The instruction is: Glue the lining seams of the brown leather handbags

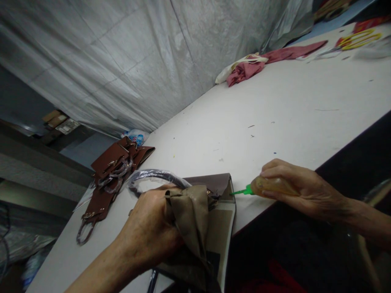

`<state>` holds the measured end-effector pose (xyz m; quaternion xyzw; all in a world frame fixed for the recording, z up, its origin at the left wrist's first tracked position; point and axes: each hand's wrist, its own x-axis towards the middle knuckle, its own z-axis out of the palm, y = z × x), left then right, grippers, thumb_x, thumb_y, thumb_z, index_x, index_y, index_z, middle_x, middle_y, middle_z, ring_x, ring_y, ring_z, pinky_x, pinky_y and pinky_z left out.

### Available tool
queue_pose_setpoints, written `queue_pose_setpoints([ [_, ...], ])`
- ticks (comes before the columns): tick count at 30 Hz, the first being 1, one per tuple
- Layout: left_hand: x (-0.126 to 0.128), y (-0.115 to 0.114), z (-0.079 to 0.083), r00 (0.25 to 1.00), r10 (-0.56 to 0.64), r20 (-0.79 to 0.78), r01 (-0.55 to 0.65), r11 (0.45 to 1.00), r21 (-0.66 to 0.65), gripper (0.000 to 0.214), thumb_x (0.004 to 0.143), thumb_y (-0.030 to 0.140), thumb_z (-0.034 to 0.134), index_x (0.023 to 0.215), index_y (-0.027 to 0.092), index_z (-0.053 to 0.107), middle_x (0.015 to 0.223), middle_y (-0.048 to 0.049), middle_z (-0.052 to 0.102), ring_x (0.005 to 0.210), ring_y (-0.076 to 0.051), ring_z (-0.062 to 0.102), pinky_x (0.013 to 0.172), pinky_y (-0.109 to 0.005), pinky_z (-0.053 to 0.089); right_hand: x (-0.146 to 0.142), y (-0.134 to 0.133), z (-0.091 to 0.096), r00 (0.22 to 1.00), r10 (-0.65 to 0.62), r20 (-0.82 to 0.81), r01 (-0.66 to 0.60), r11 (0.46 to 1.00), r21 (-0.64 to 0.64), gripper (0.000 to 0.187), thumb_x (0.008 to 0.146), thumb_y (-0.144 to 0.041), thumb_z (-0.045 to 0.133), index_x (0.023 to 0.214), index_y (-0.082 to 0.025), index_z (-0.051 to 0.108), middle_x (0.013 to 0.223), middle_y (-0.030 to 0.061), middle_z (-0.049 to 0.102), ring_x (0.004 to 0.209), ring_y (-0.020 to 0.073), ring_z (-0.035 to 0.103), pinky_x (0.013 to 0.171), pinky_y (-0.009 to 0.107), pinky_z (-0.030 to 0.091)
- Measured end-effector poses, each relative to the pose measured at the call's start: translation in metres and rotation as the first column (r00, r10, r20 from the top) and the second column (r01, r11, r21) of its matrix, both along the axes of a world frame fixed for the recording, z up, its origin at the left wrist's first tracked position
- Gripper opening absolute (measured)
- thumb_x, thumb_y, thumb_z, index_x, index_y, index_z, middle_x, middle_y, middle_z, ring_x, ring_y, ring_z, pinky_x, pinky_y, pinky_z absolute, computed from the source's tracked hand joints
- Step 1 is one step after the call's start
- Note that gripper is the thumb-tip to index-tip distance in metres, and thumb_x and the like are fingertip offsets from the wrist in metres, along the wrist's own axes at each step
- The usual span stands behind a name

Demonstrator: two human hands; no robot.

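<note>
At the white table's point(290, 110) near edge: dark brown bag point(210, 181), left hand point(154, 221) clamped on its olive lining point(192, 207). Right hand point(308, 193) wrapped round an amber bottle point(259, 185), green nozzle point(247, 190) at the bag's open edge, contact unclear.

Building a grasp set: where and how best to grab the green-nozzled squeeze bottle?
Likely take the squeeze bottle by its rounded body, from the end opposite the green nozzle: the body is broad, while the nozzle is slim and points at the bag. The right hand holds it that way.
</note>
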<state>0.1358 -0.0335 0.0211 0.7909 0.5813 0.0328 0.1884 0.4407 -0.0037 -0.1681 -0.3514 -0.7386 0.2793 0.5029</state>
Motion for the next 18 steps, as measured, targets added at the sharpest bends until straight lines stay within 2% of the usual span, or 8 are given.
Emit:
queue_pose_setpoints([
  [2,0.0013,-0.0004,0.0015,1.0,0.003,-0.021,-0.004,1.0,-0.014,0.017,0.073,0.031,0.06,0.061,0.019,0.058,0.071,-0.0032,0.066,0.06,-0.015,0.057,0.054,-0.025,0.04,-0.0012,0.0011,0.0009,0.999,-0.014,-0.036,0.014,1.0,0.003,0.023,0.086,-0.033,0.076,0.107,-0.035,0.068,0.097,0.0025,0.068,0.085,0.0216,0.068,0.072,0.034,0.057],
  [6,0.0035,0.0009,0.0024,0.999,0.006,-0.052,-0.006,1.0,0.0,0.017,0.074,0.032,0.058,0.061,0.019,0.058,0.072,-0.0043,0.066,0.062,-0.017,0.059,0.055,-0.027,0.041,-0.0022,0.0007,0.005,0.995,0.094,0.042,-0.096,0.994,0.046,0.026,0.086,-0.026,0.074,0.11,-0.033,0.069,0.098,0.0029,0.068,0.082,0.0195,0.069,0.067,0.03,0.056],
  [9,0.0034,0.0022,0.0011,0.999,0.0,-0.037,0.0,1.0,-0.004,0.017,0.074,0.033,0.058,0.065,0.019,0.06,0.073,-0.0049,0.067,0.062,-0.018,0.06,0.054,-0.027,0.041,-0.002,-0.0015,0.0078,0.999,0.031,0.034,-0.036,0.991,0.132,0.034,0.085,-0.022,0.076,0.115,-0.035,0.068,0.101,0.0013,0.068,0.085,0.0183,0.069,0.069,0.028,0.057],
  [13,0.0026,0.0017,0.0006,1.0,-0.001,-0.027,0.0,1.0,-0.007,0.017,0.074,0.032,0.057,0.062,0.019,0.059,0.07,-0.0039,0.065,0.06,-0.017,0.058,0.053,-0.027,0.041,-0.0018,-0.0027,0.0061,0.994,0.098,0.054,-0.1,0.994,0.037,0.029,0.086,-0.025,0.074,0.113,-0.035,0.068,0.1,0.0013,0.068,0.084,0.0191,0.069,0.068,0.03,0.056],
  [18,0.0021,-0.0018,-0.0015,1.0,0.01,-0.015,-0.01,1.0,-0.023,0.013,0.073,0.028,0.058,0.064,0.02,0.06,0.07,-0.0021,0.067,0.061,-0.017,0.06,0.053,-0.026,0.041,-0.0033,-0.0033,-0.0009,0.999,-0.05,-0.015,0.049,0.999,-0.01,0.024,0.087,-0.033,0.074,0.109,-0.036,0.066,0.1,0.0021,0.067,0.087,0.0221,0.068,0.073,0.035,0.056],
])
